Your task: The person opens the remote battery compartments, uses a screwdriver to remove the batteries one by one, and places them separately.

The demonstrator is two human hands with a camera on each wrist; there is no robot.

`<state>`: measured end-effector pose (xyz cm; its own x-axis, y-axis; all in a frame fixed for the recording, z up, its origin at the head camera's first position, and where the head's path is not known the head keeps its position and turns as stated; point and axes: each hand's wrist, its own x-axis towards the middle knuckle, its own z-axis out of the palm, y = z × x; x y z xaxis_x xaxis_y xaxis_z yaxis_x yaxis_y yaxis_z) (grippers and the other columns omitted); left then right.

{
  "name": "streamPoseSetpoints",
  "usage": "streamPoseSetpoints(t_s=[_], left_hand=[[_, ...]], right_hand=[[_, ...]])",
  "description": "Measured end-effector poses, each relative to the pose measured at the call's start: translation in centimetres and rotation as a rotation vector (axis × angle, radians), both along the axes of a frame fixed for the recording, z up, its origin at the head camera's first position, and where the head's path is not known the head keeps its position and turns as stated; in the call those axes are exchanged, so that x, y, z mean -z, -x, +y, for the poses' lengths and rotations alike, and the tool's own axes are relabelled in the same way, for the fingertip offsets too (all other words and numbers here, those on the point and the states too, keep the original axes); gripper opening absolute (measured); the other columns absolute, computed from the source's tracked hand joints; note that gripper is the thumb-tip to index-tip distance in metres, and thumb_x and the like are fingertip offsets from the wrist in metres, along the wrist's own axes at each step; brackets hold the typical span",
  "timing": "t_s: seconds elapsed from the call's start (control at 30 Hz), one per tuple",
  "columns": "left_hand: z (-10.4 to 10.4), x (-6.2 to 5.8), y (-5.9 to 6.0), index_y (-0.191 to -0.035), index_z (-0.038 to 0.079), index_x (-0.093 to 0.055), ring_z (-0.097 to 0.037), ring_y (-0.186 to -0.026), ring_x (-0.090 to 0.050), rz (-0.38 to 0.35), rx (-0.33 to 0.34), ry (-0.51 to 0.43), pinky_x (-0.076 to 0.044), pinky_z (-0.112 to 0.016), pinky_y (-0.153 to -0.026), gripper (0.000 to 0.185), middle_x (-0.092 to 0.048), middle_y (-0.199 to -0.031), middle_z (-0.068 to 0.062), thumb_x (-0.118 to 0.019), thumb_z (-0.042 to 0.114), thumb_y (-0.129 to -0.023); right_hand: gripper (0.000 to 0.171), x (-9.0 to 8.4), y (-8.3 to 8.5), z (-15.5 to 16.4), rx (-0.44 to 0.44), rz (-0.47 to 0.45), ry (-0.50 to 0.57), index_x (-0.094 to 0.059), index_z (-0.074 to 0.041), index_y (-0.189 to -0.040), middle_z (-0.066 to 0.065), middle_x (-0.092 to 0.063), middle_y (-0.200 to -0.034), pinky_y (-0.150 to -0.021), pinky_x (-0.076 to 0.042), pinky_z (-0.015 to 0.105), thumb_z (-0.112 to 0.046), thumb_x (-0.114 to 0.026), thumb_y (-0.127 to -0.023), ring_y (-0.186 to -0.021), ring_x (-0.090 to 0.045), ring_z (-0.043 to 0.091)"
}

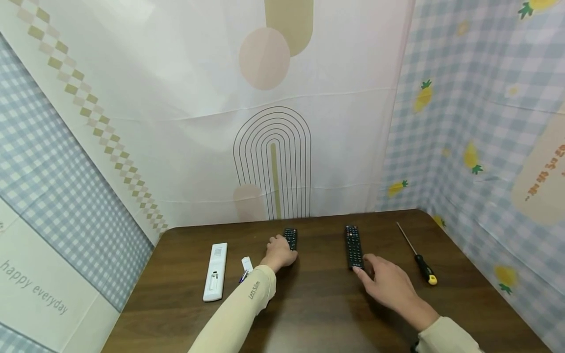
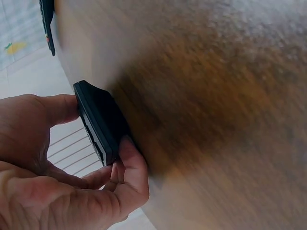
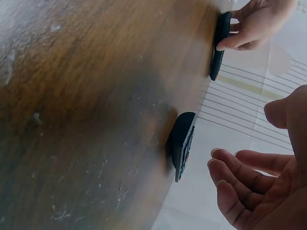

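My left hand (image 1: 279, 253) holds the smaller black remote control (image 1: 291, 236) near the middle of the dark wooden table. In the left wrist view the thumb and fingers pinch the long sides of that remote (image 2: 103, 122). A longer black remote control (image 1: 353, 245) lies to its right, buttons up. Close by its near end is my right hand (image 1: 390, 285), fingers loosely bent. From the right wrist view, a gap separates the right hand (image 3: 259, 184) from the longer remote (image 3: 181, 143), and nothing is between its fingers.
On the left lies a white remote (image 1: 215, 272), back up, its battery compartment uncovered. A small white piece (image 1: 247, 264) and a partly hidden purple-blue item (image 1: 243, 277) are beside my left sleeve. A screwdriver (image 1: 421, 262) lies at the right. Patterned cloth hangs behind the table.
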<state>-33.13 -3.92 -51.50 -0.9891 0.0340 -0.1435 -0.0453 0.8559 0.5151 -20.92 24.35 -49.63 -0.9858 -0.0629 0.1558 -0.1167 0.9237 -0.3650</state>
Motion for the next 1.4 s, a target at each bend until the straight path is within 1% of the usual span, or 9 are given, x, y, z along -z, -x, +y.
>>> streamPoseSetpoints(t_s=[0.17,0.4,0.47,0.5,0.73,0.87,1.03,1.27,1.4], left_hand=[[-0.1,0.0,-0.2,-0.141,-0.017,-0.046,-0.044,-0.116,-0.059,0.0,-0.008,-0.03,-0.056,-0.057,-0.105,0.071,-0.053,-0.13,-0.034,-0.076,0.026,-0.094],[-1.8,4.6,3.4,-0.119,-0.005,-0.067,-0.032,-0.092,-0.066,0.027,0.003,-0.088,-0.061,-0.049,-0.08,0.057,-0.07,-0.113,-0.022,-0.077,0.042,-0.089],[-2.1,4.8,3.5,-0.112,-0.002,-0.07,-0.03,-0.085,-0.066,0.039,0.001,-0.089,-0.059,-0.046,-0.072,0.053,-0.073,-0.106,-0.019,-0.077,0.044,-0.089],[-2.3,4.7,3.3,-0.111,-0.002,-0.07,-0.03,-0.084,-0.066,0.057,0.004,-0.08,-0.058,-0.045,-0.07,0.052,-0.073,-0.105,-0.019,-0.076,0.046,-0.089],[-2.5,-0.6,-2.2,-0.094,0.0,-0.071,-0.024,-0.072,-0.062,0.086,-0.02,-0.233,-0.052,-0.036,-0.061,0.035,-0.072,-0.091,-0.014,-0.075,0.034,-0.09],[-2.8,-1.0,-3.8,-0.103,0.0,-0.074,-0.017,-0.071,-0.06,0.076,0.017,-0.315,-0.05,-0.03,-0.065,0.034,-0.074,-0.084,-0.009,-0.069,0.032,-0.093],[-3.3,-1.0,-4.9,-0.128,-0.001,-0.07,-0.016,-0.087,-0.07,-0.004,0.043,-0.51,-0.059,-0.035,-0.078,0.045,-0.078,-0.104,-0.01,-0.067,0.034,-0.099],[-4.2,-0.5,-5.2,-0.14,-0.009,-0.057,-0.034,-0.107,-0.079,-0.153,0.141,-0.937,-0.066,-0.036,-0.087,0.045,-0.075,-0.123,-0.026,-0.061,0.021,-0.108],[-4.7,-0.5,-5.4,-0.142,-0.009,-0.054,-0.033,-0.111,-0.078,-0.183,0.179,-1.023,-0.066,-0.035,-0.089,0.044,-0.076,-0.123,-0.026,-0.059,0.019,-0.109]], right_hand=[[0.056,-0.1,0.1,-0.1,-0.007,0.002,0.012,-0.067,-0.004,-0.136,0.004,-0.075,-0.098,-0.061,-0.05,0.033,-0.05,-0.066,-0.103,-0.076,-0.062,0.01],[0.055,-0.2,0.1,-0.5,-0.011,0.021,0.007,-0.068,-0.004,-0.134,0.001,-0.071,-0.091,-0.06,-0.046,0.031,-0.049,-0.067,-0.103,-0.072,-0.057,0.01],[0.055,-0.2,0.1,-0.5,-0.012,0.02,0.004,-0.068,-0.004,-0.134,0.001,-0.07,-0.091,-0.06,-0.046,0.031,-0.049,-0.067,-0.103,-0.071,-0.056,0.01],[0.054,-0.2,0.1,-0.5,-0.011,0.02,0.002,-0.068,-0.004,-0.134,0.001,-0.07,-0.091,-0.06,-0.046,0.031,-0.049,-0.067,-0.103,-0.072,-0.056,0.01],[0.055,-0.2,0.2,-0.4,-0.004,0.02,0.018,-0.068,-0.005,-0.134,0.002,-0.073,-0.094,-0.06,-0.048,0.032,-0.05,-0.067,-0.103,-0.074,-0.059,0.011],[0.057,-0.2,0.2,0.0,0.001,-0.005,0.027,-0.067,-0.005,-0.137,0.002,-0.074,-0.096,-0.061,-0.049,0.033,-0.052,-0.065,-0.104,-0.076,-0.061,0.011],[0.057,-0.3,0.1,0.2,0.003,-0.022,0.029,-0.067,-0.005,-0.138,0.002,-0.074,-0.096,-0.061,-0.05,0.034,-0.051,-0.065,-0.104,-0.076,-0.062,0.011],[0.056,-0.1,0.0,-0.1,-0.009,-0.025,0.041,-0.067,-0.004,-0.137,0.0,-0.072,-0.094,-0.061,-0.049,0.033,-0.049,-0.066,-0.104,-0.075,-0.06,0.01],[0.052,0.0,-0.1,-0.4,-0.011,-0.015,0.053,-0.068,-0.005,-0.134,-0.002,-0.069,-0.091,-0.061,-0.047,0.032,-0.047,-0.067,-0.104,-0.072,-0.056,0.01]])
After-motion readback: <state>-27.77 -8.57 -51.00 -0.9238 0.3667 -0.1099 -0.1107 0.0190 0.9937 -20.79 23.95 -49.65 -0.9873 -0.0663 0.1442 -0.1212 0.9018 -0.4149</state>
